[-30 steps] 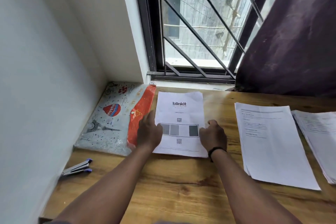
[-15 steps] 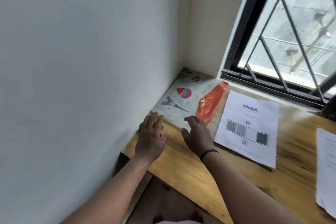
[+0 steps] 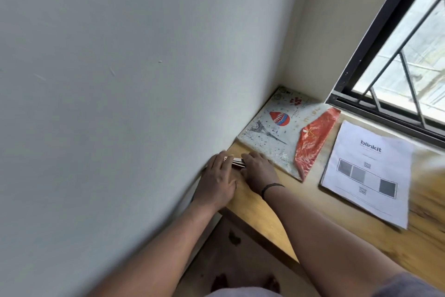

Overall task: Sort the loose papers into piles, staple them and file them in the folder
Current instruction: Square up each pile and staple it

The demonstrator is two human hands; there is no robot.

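The stapler [image 3: 235, 162] lies at the desk's left end against the wall, mostly covered by my hands. My left hand [image 3: 216, 182] curls its fingers over the stapler's left end. My right hand [image 3: 258, 171], with a black band at the wrist, rests its fingers on the other end. Just beyond them lies the patterned folder [image 3: 272, 137] with an orange flap [image 3: 313, 140]. To its right is a pile of papers [image 3: 370, 171] with a "blinkit" sheet on top.
The wooden desk [image 3: 272, 229] fits into a corner, with the white wall [image 3: 120, 104] tight on its left. A barred window [image 3: 409, 67] stands behind the papers. Below the desk's near edge the floor [image 3: 240, 260] shows.
My head turned left, so the right-hand paper piles left the view. Both hands moved from the blinkit pile to the stapler by the wall and now lie on it.
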